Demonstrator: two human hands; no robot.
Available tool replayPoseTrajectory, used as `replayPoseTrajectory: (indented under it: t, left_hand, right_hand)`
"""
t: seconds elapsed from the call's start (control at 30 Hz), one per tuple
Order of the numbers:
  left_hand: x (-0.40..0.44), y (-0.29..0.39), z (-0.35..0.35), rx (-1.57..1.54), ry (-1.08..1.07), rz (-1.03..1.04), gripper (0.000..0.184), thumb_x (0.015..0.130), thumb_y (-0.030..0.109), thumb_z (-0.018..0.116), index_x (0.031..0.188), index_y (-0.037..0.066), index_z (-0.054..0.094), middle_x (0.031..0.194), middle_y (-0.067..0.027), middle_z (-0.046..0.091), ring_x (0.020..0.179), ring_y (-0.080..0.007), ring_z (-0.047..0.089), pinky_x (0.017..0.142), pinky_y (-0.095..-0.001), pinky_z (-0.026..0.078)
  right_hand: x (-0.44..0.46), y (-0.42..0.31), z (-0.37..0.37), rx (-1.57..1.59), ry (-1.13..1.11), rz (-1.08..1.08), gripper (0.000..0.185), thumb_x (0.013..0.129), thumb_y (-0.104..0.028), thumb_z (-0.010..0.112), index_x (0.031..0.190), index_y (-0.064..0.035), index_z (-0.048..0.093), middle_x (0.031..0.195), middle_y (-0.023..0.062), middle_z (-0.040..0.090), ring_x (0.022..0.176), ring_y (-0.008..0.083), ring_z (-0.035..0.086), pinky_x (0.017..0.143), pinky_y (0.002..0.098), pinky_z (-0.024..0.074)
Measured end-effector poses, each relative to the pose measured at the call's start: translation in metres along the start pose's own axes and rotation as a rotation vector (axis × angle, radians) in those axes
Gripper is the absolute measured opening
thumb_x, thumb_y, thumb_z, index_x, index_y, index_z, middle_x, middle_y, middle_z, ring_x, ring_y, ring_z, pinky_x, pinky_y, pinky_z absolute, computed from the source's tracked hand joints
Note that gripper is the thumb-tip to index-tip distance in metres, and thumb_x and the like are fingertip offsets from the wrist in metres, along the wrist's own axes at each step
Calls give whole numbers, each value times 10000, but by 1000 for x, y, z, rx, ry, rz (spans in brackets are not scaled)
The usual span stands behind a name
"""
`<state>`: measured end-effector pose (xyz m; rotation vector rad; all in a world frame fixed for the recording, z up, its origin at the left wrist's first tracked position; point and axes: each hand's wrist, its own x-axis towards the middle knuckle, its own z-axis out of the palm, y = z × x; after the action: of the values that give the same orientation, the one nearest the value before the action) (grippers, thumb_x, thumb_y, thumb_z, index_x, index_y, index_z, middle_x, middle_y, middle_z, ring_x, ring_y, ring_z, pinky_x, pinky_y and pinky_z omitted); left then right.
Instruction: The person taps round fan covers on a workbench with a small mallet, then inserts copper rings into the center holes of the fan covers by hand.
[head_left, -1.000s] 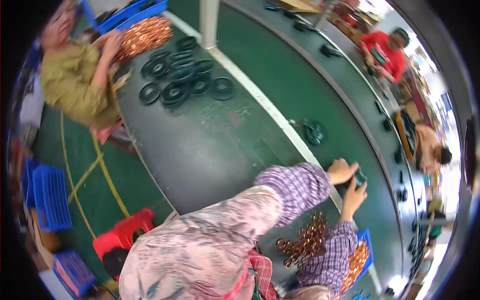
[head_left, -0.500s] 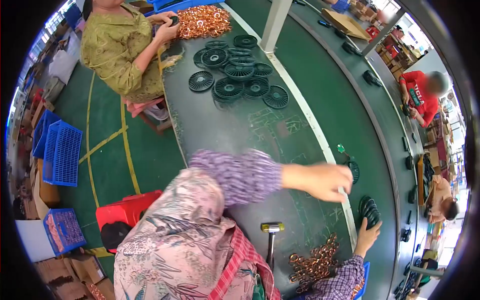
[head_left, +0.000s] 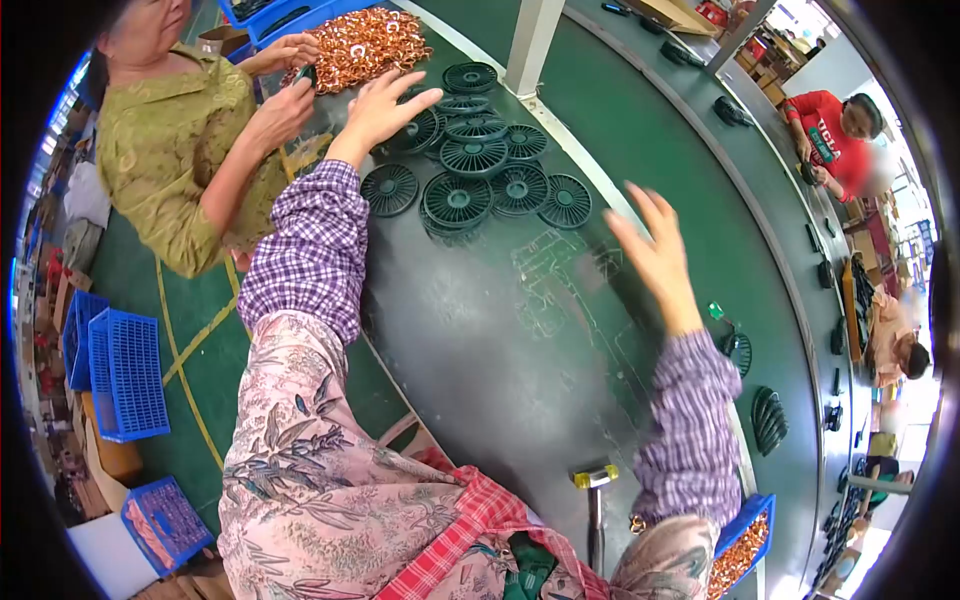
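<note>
1. Progress: dark ribbed parts (head_left: 769, 420) are lying overlapped on the green belt (head_left: 650, 140), apparently already set out; black discs (head_left: 475, 157) are lying heaped on the table (head_left: 470, 320), seemingly left to handle.
2. Your left hand (head_left: 385, 112) is hovering at the heap's edge, fingers spreading, grasping nothing visible; you cannot tell contact.
3. Your right hand (head_left: 655, 255) is hovering empty, fingers extending, blurred.
4. Discs are showing round rims, radial slots, plastic-like sheen.

L fingers (head_left: 422, 101) nr dk discs (head_left: 474, 157), R fingers (head_left: 664, 214) over tbl (head_left: 470, 330).
</note>
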<state>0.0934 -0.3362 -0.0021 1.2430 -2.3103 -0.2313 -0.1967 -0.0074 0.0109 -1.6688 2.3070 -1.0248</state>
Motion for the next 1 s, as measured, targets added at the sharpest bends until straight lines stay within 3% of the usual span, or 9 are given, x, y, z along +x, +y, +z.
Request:
replayPoseTrajectory:
  t: [0.1,0.17,0.3,0.37,0.53,0.7,0.9,1.0]
  left_hand:
    - [15,6,13,5,-222,-100,790,810,816,491,1441,342,519,1602,-78,330,1483,-340,259,1161,-605,197]
    - [14,11,29,140,-312,-119,807,782,837,499,1440,369,515,1610,-67,314,1487,-346,244,1158,-620,198]
    - [-7,33,30,101,-297,-29,729,802,781,553,1388,348,576,1583,-70,364,1490,-354,225,1143,-639,214]
    - [-18,36,35,83,-286,-12,687,818,750,566,1359,327,607,1564,-85,393,1479,-369,245,1132,-634,232]
    - [-58,68,40,-12,-211,156,699,793,731,609,1310,263,654,1515,-114,449,1436,-401,297,1111,-624,256]
    - [-108,103,35,-68,-157,288,651,808,687,633,1288,249,670,1488,-135,468,1412,-427,316,1095,-625,262]
    - [-141,116,31,-129,-159,422,589,812,608,693,1285,260,667,1469,-129,492,1405,-397,348,1094,-606,283]
    - [-145,116,36,-110,-146,474,579,833,590,684,1309,263,649,1472,-145,491,1399,-396,372,1118,-551,301]
  right_hand:
    - [73,-32,72,-1,-40,26,788,810,-619,707,1404,-122,562,1499,241,411,1385,362,420,1134,454,353]
    - [101,-55,101,-97,-68,41,830,790,-657,697,1399,-109,566,1509,235,409,1376,359,437,1134,458,353]
    - [123,-67,125,39,-271,139,835,790,-644,701,1393,-82,566,1489,221,446,1352,350,472,1131,445,358]
    - [110,-53,130,75,-176,15,830,794,-625,704,1384,-57,567,1459,209,488,1329,342,502,1121,429,372]
    - [51,-41,99,148,-111,-2,730,808,-493,746,1346,-28,581,1419,217,518,1306,355,515,1098,428,402]
    - [-14,-37,62,83,-105,31,721,823,-498,730,1356,-39,568,1427,215,514,1306,384,505,1099,459,390]
    - [-76,-49,37,-26,-109,88,761,848,-576,672,1403,-75,533,1481,190,465,1375,367,425,1149,493,282]
    - [-115,-62,-3,-136,137,20,640,852,-474,723,1314,-52,590,1399,193,527,1298,369,492,1081,454,383]
